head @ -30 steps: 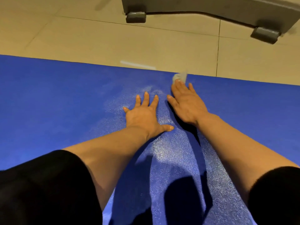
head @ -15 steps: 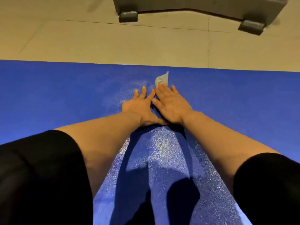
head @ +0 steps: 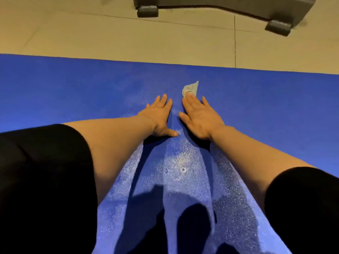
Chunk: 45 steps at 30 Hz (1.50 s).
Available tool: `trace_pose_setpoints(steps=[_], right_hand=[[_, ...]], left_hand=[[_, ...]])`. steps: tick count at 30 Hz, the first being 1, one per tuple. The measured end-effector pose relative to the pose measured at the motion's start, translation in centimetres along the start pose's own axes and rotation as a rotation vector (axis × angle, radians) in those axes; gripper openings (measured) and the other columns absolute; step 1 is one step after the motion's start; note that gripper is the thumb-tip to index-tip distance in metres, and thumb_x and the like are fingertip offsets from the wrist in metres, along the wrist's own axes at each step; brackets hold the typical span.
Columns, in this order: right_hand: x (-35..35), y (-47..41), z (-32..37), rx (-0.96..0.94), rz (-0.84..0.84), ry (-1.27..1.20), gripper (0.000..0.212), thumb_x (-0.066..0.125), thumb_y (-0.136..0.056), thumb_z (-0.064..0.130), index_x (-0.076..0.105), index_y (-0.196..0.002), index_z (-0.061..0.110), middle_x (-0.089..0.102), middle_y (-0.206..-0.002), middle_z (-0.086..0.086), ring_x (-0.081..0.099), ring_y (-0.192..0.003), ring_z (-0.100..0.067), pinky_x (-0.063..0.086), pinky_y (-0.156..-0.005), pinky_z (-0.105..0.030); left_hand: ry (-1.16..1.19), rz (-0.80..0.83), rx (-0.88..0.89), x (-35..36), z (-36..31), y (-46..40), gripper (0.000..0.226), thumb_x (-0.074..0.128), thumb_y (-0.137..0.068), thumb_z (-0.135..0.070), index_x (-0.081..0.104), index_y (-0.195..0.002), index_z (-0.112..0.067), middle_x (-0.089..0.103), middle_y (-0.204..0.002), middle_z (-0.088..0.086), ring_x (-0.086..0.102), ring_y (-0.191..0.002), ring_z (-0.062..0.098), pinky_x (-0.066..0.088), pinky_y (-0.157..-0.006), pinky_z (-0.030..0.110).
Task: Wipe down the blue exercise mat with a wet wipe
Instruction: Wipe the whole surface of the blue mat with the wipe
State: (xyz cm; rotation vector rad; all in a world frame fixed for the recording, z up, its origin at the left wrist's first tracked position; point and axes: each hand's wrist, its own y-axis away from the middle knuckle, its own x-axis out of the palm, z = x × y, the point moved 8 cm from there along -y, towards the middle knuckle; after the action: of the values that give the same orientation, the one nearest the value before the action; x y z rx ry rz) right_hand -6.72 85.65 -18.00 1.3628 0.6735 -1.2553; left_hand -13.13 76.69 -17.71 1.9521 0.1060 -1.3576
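Note:
The blue exercise mat (head: pixel 64 92) covers the floor across the whole width of the view. My left hand (head: pixel 159 116) lies flat on it with straight fingers and the thumb spread toward the middle. My right hand (head: pixel 200 116) lies flat just to its right, a narrow strip of mat between them. The straight fingertips of my right hand press a small white wet wipe (head: pixel 191 88) onto the mat; most of the wipe sticks out beyond the fingers. A wet, shiny streak (head: pixel 181 165) runs on the mat between my forearms.
Beige floor tiles (head: pixel 110 37) lie beyond the mat's far edge. A grey piece of equipment with two feet (head: pixel 278 27) stands at the top, off the mat. My black sleeves fill the lower corners.
My right hand has slid the wipe back from the mat's far edge. The two hands came close together, then drew slightly apart again.

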Motion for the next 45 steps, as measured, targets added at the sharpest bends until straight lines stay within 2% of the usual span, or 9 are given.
trace_pose_setpoints(steps=[7, 11, 14, 20, 24, 27, 34, 40, 45], right_hand=[[0.6, 2.7, -3.3, 0.235, -0.052, -0.024, 0.064, 0.019, -0.104, 0.043, 0.005, -0.154, 0.006, -0.003, -0.163, -0.010, -0.005, -0.150, -0.019, -0.008, -0.119, -0.039], [1.7, 2.1, 2.5, 0.053, -0.032, 0.005, 0.064, 0.020, -0.104, 0.043, 0.005, -0.154, 0.005, -0.005, -0.162, -0.011, -0.007, -0.150, -0.019, -0.008, -0.119, -0.039], [1.8, 3.8, 1.6, -0.008, -0.003, 0.040, 0.063, 0.017, -0.104, 0.044, -0.001, -0.155, 0.011, -0.011, -0.162, -0.005, -0.010, -0.149, -0.013, -0.012, -0.119, -0.038], [2.3, 6.7, -2.0, 0.240, -0.053, -0.024, 0.064, 0.016, -0.104, 0.044, 0.002, -0.155, 0.007, -0.008, -0.162, -0.009, -0.007, -0.150, -0.018, -0.010, -0.119, -0.039], [3.3, 6.4, 3.5, 0.111, -0.028, -0.056, 0.064, 0.017, -0.105, 0.043, 0.001, -0.154, 0.006, -0.009, -0.162, -0.011, -0.009, -0.149, -0.020, -0.010, -0.120, -0.038], [3.3, 7.5, 3.0, 0.013, -0.005, 0.033, 0.063, 0.016, -0.104, 0.044, -0.002, -0.154, 0.011, -0.011, -0.162, -0.005, -0.010, -0.149, -0.014, -0.012, -0.120, -0.038], [3.8, 9.6, -0.3, 0.267, -0.035, -0.042, 0.065, 0.016, -0.104, 0.045, 0.002, -0.155, 0.008, -0.008, -0.162, -0.010, -0.007, -0.150, -0.020, -0.010, -0.119, -0.041], [5.0, 10.6, 5.9, 0.035, -0.022, 0.013, 0.063, 0.017, -0.104, 0.044, 0.000, -0.155, 0.012, -0.010, -0.162, -0.005, -0.010, -0.149, -0.016, -0.014, -0.118, -0.040], [4.8, 13.3, 0.4, 0.213, -0.042, 0.075, 0.062, 0.015, -0.103, 0.045, 0.001, -0.155, 0.013, -0.006, -0.163, -0.004, -0.005, -0.150, -0.014, -0.014, -0.117, -0.042]], left_hand=[[0.005, -0.037, -0.007, 0.7, 0.1, 0.9, 0.103, 0.058, -0.088, -0.056, -0.007, -0.154, -0.012, -0.017, -0.161, 0.006, -0.010, -0.149, 0.024, 0.006, -0.121, 0.048], [0.030, -0.058, -0.019, 1.0, -0.1, 1.4, 0.094, 0.055, -0.092, -0.051, -0.003, -0.154, -0.010, -0.013, -0.162, 0.008, -0.008, -0.149, 0.024, 0.008, -0.120, 0.049], [0.047, -0.082, -0.019, 1.5, -0.3, 2.1, 0.087, 0.049, -0.096, -0.049, -0.001, -0.155, -0.011, -0.011, -0.162, 0.007, -0.007, -0.150, 0.023, 0.007, -0.121, 0.047], [0.033, -0.101, 0.015, 2.6, -0.8, 3.8, 0.079, 0.044, -0.099, -0.046, -0.001, -0.155, -0.012, -0.011, -0.162, 0.006, -0.007, -0.150, 0.023, 0.004, -0.121, 0.043], [0.002, -0.143, 0.040, 3.9, -0.7, 5.5, 0.072, 0.037, -0.102, -0.044, 0.001, -0.155, -0.013, -0.010, -0.163, 0.004, -0.007, -0.150, 0.020, 0.002, -0.121, 0.041], [-0.024, -0.197, 0.049, 4.2, -0.9, 6.4, 0.069, 0.035, -0.102, -0.044, 0.002, -0.155, -0.014, -0.011, -0.163, 0.002, -0.009, -0.149, 0.018, 0.002, -0.121, 0.041], [-0.060, -0.144, 0.066, 5.8, -0.1, 8.6, 0.068, 0.035, -0.101, -0.048, 0.002, -0.155, -0.022, -0.009, -0.163, -0.001, -0.008, -0.150, 0.016, -0.001, -0.121, 0.045], [-0.019, -0.137, -0.006, 6.6, -0.2, 10.1, 0.066, 0.033, -0.102, -0.047, 0.001, -0.156, -0.024, -0.009, -0.163, -0.003, -0.006, -0.150, 0.015, -0.002, -0.118, 0.056], [0.000, -0.115, -0.012, 7.6, -0.4, 11.1, 0.067, 0.034, -0.102, -0.046, -0.002, -0.155, -0.025, -0.012, -0.162, -0.003, -0.008, -0.149, 0.016, -0.004, -0.118, 0.055]])
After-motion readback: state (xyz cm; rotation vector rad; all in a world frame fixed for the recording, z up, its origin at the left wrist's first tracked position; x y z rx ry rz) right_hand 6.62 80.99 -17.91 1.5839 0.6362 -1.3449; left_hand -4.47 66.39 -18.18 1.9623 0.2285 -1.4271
